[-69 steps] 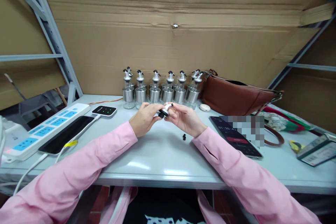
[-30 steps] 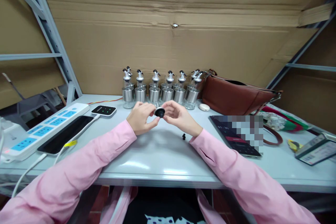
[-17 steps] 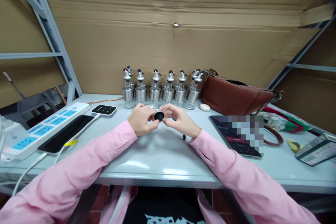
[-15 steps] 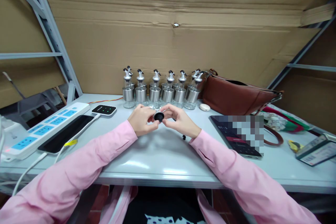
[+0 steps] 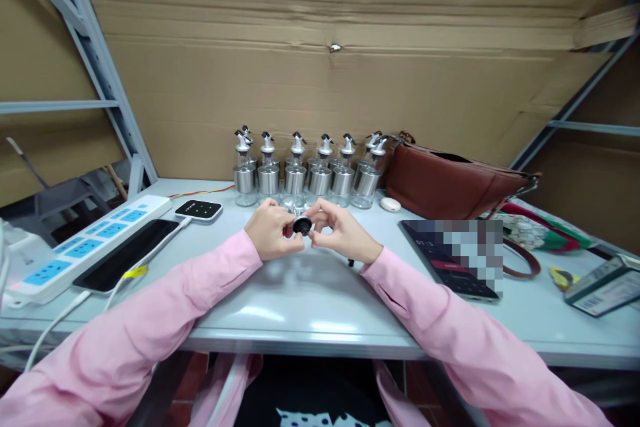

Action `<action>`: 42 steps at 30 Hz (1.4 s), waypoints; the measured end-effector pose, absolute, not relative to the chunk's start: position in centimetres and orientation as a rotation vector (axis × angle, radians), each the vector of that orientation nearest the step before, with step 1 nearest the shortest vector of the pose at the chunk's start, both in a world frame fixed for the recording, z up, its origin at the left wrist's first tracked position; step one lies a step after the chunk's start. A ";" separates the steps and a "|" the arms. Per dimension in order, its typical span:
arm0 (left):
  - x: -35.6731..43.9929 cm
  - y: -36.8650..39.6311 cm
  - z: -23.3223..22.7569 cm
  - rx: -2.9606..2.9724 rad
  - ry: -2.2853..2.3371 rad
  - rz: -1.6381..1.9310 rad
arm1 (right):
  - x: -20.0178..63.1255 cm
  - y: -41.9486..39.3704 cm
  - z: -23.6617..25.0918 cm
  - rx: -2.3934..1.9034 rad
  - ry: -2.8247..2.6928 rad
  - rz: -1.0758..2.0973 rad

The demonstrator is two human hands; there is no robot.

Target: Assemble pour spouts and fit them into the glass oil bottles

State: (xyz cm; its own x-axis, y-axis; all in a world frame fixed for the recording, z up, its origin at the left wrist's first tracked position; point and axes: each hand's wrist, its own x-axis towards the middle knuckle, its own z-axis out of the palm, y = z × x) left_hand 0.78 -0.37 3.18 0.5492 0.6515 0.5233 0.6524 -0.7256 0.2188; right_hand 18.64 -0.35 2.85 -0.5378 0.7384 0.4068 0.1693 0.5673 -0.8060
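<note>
Near the middle of the bench (image 5: 310, 300), my left hand (image 5: 270, 235) and right hand (image 5: 339, 233) met, fingertips of both pinching one small black pourer cap (image 5: 302, 225) held just above the surface. A tiny black piece (image 5: 351, 261) lay loose beside my right wrist, so I judged this cap unfinished. Farther back, along the rear edge, the row of capped glass bottles (image 5: 306, 173) stood upright, apparently done, a brown bag (image 5: 450, 181) beside them.
</note>
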 end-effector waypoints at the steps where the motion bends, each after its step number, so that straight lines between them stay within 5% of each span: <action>1: 0.8 -0.4 3.2 -2.760 -1.160 -0.936 | 18.7 -0.4 2.9 -0.732 -2.029 0.933; 36: 0.8 0.9 1.7 -2.647 -0.773 -1.415 | 19.8 0.8 3.6 -0.727 -2.040 0.870; 42: 0.8 0.9 1.8 -2.621 -0.875 -1.438 | 21.0 1.6 4.6 -1.100 -2.104 0.425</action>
State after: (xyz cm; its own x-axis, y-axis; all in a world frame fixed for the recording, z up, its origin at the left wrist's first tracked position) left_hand 0.76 0.94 1.83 0.4160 0.4607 0.7840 0.4847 -0.8418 0.2375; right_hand 21.05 1.61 4.60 -0.3824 0.8119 0.4411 0.5771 0.5827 -0.5722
